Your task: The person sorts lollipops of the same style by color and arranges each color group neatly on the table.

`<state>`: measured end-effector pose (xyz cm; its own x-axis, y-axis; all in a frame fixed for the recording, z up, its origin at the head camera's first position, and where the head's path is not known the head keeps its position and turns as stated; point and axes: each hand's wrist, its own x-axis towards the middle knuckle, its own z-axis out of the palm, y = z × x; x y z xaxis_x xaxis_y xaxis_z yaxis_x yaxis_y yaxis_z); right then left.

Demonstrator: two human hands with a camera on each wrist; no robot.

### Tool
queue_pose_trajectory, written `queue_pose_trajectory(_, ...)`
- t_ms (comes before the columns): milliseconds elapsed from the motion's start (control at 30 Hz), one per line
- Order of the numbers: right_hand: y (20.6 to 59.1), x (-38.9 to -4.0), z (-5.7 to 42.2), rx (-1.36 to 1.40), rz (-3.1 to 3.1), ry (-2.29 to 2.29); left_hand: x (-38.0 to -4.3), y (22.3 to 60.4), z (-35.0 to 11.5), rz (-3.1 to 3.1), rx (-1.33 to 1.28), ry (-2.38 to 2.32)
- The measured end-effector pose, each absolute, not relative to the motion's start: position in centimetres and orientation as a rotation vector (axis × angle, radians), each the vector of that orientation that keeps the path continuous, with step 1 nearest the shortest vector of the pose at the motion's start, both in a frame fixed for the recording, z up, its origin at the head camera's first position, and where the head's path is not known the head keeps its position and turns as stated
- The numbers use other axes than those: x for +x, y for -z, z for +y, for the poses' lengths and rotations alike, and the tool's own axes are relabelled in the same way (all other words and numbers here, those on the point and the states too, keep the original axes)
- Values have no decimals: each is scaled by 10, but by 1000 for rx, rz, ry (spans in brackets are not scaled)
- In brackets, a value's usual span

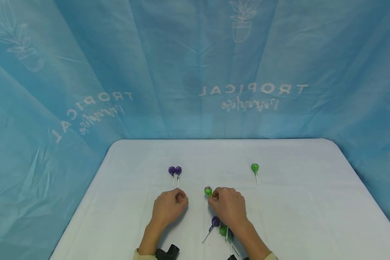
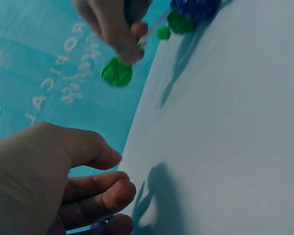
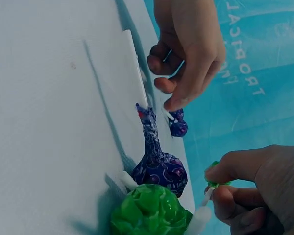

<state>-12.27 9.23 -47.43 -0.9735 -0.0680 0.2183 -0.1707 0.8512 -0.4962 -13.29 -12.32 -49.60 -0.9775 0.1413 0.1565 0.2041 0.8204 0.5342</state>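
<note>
Between thumb and fingertips, my right hand pinches a green-wrapped lollipop by its white stick near the candy; the wrapped ball also shows in the left wrist view. My left hand holds nothing, with its fingers loosely bent and a gap between thumb and fingers in the left wrist view. Just beyond it, two purple lollipops lie side by side, sticks toward me. Under my right forearm is a loose pile with a purple lollipop and a green lollipop, partly hidden by the arm.
Farther back on the right, a single green lollipop lies with its stick toward me. A white cloth covers the table. Blue printed curtain hangs behind and at the sides. Dark wrist gear shows by the left sleeve.
</note>
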Motion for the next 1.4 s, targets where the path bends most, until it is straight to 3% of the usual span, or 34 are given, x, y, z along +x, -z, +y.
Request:
queue_pose_trajectory(1067,470,-127,122,33,-2825,-801,-105,480,-81,-3057,-770,758)
queue_pose_trajectory(1400,471,-129,134,-10,-2837,-805,-101,481,-75,-3101,-802,718)
